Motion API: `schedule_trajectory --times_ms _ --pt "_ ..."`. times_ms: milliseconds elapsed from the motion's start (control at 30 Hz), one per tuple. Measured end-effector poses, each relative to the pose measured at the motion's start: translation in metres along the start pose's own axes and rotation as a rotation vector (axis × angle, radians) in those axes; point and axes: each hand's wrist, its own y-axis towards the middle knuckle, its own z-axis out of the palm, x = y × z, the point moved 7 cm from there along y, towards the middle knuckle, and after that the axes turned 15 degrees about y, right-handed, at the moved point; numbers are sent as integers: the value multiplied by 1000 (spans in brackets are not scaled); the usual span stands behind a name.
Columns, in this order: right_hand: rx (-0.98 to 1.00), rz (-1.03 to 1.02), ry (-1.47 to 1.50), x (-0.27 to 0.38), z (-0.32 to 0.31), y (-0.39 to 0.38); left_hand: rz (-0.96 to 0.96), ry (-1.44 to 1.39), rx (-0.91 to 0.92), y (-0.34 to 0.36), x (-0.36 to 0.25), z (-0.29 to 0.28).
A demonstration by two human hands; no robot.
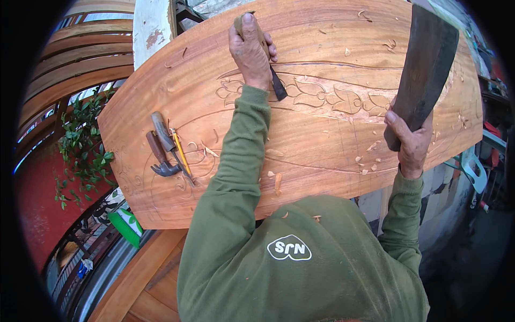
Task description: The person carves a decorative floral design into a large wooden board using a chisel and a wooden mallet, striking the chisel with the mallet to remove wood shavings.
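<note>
My left hand (251, 60) is wrapped round the wooden handle of a chisel (278, 86). Its dark flat blade points down onto a large reddish-brown wooden board (316, 155), by the left part of a carved band of leaves and flowers (346, 100). Off to the right, my right hand (412, 144) grips the lower end of a thick, dark wooden club-like mallet (426, 67), held raised over the board and apart from the chisel. Curled wood shavings (370, 163) and chips lie scattered across the surface.
On the board's left lie a small hammer (163, 161), a tool with a worn grey-brown handle (162, 131) and a yellow pencil (182, 153). A leafy plant (80, 142) and wooden slats (86, 53) stand beyond the left edge. A pale green plastic chair (473, 170) is at the right.
</note>
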Motion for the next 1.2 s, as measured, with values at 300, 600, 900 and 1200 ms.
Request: schedule_trajectory --times_ms 300,600,900,1200 --pt "176 -381 62 65 91 133 14 -39 79 2 2 11" --pt "941 69 -1049 52 199 188 -81 -25 135 -1 8 18" --pt "878 -190 -990 21 192 212 -162 -22 159 -4 11 24" --pt "769 100 -785 31 192 202 -215 -1 192 -5 18 26"
